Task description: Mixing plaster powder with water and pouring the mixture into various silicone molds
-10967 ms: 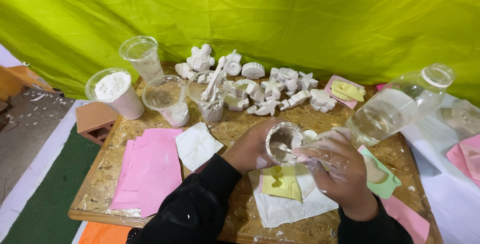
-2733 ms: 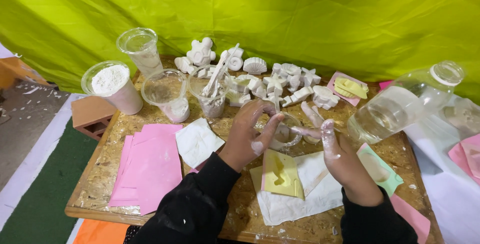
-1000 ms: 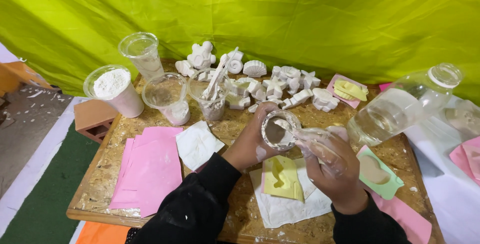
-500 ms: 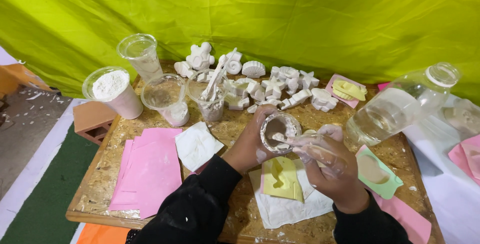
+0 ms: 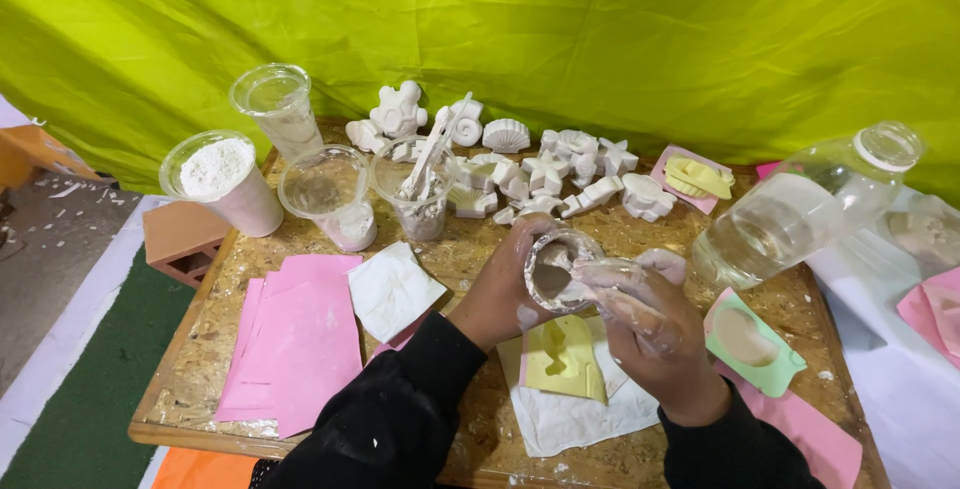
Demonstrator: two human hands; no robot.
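A lime-green cloth backdrop (image 5: 600, 39) hangs behind the chipboard table (image 5: 200, 349).

Both arms wear long black sleeves of soft, slightly creased fabric that reach to the wrists. The left hand (image 5: 500, 289) and the right hand (image 5: 645, 334) are bare, with no gloves, and both are smeared with pale, whitish paste, thickest over the fingers (image 5: 610, 274).

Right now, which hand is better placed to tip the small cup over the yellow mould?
Left, probably. The left hand already grips the small cup, directly above the yellow mould. The right hand has fingers at the cup's mouth, plaster-coated, with no grip on it.
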